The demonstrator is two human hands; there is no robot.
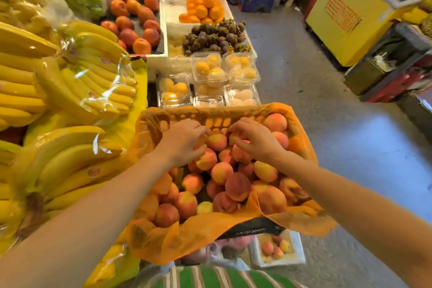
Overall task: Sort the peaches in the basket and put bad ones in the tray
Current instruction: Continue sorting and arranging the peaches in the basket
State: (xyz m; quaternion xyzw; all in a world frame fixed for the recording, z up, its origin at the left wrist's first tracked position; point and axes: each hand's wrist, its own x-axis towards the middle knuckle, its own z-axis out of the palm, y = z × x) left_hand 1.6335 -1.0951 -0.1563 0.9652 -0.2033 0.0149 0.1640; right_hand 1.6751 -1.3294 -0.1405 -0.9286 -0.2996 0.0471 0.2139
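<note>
A basket (301, 147) lined with orange plastic sits in front of me, piled with several red-yellow peaches (237, 186). My left hand (183, 141) reaches into its far left part, fingers and thumb curled round a mostly hidden peach (200, 142). My right hand (256, 141) is beside it at the far middle, fingers curled over another peach (234, 138), with a further peach (240, 155) just under the thumb. A white tray (299, 251) holding a few peaches lies low, under the basket's near right corner.
Wrapped banana bunches (70, 91) crowd the left. Beyond the basket stand clear boxes of yellow fruit (208, 68), mangosteens (215, 36), oranges (203, 7) and a crate of red fruit (138, 23). A grey floor aisle (327, 112) runs right, past a yellow freezer (346, 18).
</note>
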